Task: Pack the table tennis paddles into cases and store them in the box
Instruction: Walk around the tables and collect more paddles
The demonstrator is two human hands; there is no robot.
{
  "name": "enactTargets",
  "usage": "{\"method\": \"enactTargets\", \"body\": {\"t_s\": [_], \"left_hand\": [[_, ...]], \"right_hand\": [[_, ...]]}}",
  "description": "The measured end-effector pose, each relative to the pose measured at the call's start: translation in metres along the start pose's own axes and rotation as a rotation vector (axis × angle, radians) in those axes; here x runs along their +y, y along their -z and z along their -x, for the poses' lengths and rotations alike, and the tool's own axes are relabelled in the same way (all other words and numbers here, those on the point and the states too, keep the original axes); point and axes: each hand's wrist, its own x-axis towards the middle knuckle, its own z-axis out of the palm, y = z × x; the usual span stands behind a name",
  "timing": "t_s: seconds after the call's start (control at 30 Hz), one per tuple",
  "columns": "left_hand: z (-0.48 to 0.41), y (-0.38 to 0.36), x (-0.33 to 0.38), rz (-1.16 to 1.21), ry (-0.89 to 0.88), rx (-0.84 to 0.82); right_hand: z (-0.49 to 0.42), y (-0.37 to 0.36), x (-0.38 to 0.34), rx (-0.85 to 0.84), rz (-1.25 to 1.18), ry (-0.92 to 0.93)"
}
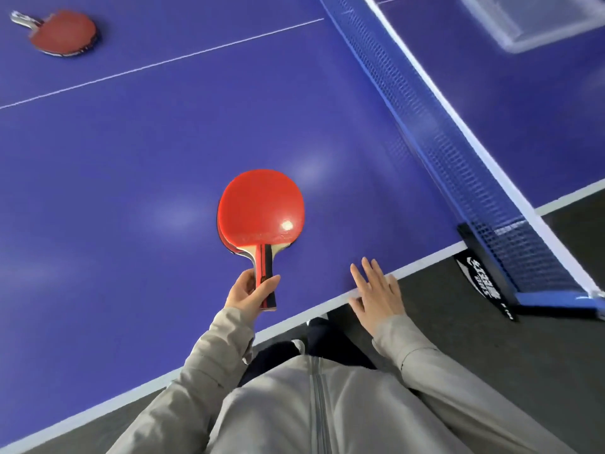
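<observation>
Jacket [314,404]: grey and zipped, closest to the lens at 6 o'clock.
Left hand [247,291]: just below centre, fingers and thumb curled round the handle of the red paddle [260,208], gripping near the butt end.
Red paddle: held above the table [163,158], long axis running 6 to 12 o'clock, blade at 12 from the fingers (a second blade edge shows beneath it, so likely two stacked).
Right hand [376,290]: at 3 o'clock of the left, fingers straight and spread, holding nothing, over the table's white edge line; whether it touches, I cannot tell.
Far paddle [64,32]: lying flat at 10 o'clock, well apart, handle pointing to 9 o'clock, blurred.
Box [537,21]: clear, at 1 o'clock beyond the net [442,126], blurred.
Cases: none in view.
Judgement: the free right hand is nearer the box; the left is nearer the far paddle, though it is full.
</observation>
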Motion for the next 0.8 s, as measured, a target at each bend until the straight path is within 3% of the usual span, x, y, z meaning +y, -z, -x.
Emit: {"method": "enactTargets", "body": {"t_s": [0.23, 0.57, 0.8], "left_hand": [[0.021, -0.001, -0.012, -0.219, -0.065, -0.249], [0.081, -0.058, -0.043, -0.533, -0.040, -0.611], [0.146, -0.132, -0.072, -0.653, -0.062, -0.763]], "right_hand": [[0.124, -0.065, 0.009, -0.122, -0.203, -0.368], [0.230, -0.128, 0.003, -0.341, -0.443, -0.587], [0.287, -0.177, 0.030, -0.338, -0.554, -0.610]]}}
